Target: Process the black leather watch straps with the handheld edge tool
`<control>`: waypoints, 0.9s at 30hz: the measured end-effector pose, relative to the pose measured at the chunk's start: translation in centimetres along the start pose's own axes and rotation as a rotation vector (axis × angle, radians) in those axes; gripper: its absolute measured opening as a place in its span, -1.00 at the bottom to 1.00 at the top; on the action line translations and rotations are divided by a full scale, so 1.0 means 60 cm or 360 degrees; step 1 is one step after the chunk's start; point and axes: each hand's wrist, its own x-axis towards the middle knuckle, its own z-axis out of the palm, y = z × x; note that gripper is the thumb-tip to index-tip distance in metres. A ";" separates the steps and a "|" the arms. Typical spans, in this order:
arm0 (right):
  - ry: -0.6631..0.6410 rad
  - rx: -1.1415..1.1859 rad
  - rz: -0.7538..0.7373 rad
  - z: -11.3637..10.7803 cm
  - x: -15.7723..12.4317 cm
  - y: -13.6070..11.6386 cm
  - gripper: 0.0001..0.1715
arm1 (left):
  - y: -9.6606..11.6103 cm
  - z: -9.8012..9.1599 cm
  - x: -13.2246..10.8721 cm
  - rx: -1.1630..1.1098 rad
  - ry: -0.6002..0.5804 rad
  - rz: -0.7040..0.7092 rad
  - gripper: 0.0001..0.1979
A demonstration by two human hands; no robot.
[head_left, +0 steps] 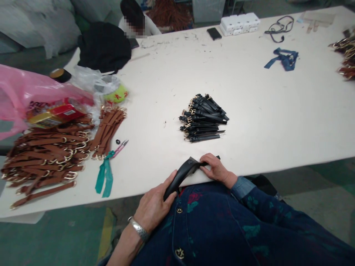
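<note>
A black strap (181, 174) arches over the near edge of the white table (249, 111). My left hand (154, 205), with a silver bangle at the wrist, is closed round the strap's lower end against my dark blue clothing. My right hand (217, 170) pinches the strap's upper end on the table edge. Just beyond my hands lies a pile of short black straps with gold buckles (203, 118).
At the left lie a heap of brown straps with buckles (47, 155), small scissors with a green ribbon (109, 166), a pink plastic bag (24, 92) and a yellow ball (116, 94). A blue ribbon (284, 59), a phone (214, 33) and white boxes (240, 24) sit farther back. A person sits at the far side.
</note>
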 end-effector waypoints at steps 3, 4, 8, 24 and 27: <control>0.0011 -0.0020 -0.0017 0.002 0.000 0.003 -0.79 | -0.009 0.004 -0.008 -0.0002 0.0008 -0.0013 -0.38; 0.0005 -0.0032 -0.0025 0.002 -0.001 0.004 -0.78 | -0.013 0.005 -0.012 0.0007 0.0002 -0.0023 -0.38; -0.0044 -0.0065 -0.0067 -0.001 -0.001 0.011 -0.76 | -0.023 -0.001 -0.027 0.0063 -0.0049 -0.0008 -0.38; -0.0027 -0.0026 -0.0016 0.003 -0.001 0.025 -0.74 | -0.013 0.006 0.002 0.0072 0.0125 -0.0008 -0.38; 0.0003 -0.0035 -0.0038 0.003 -0.001 0.023 -0.77 | -0.030 -0.001 -0.017 0.0072 0.0139 -0.0076 -0.37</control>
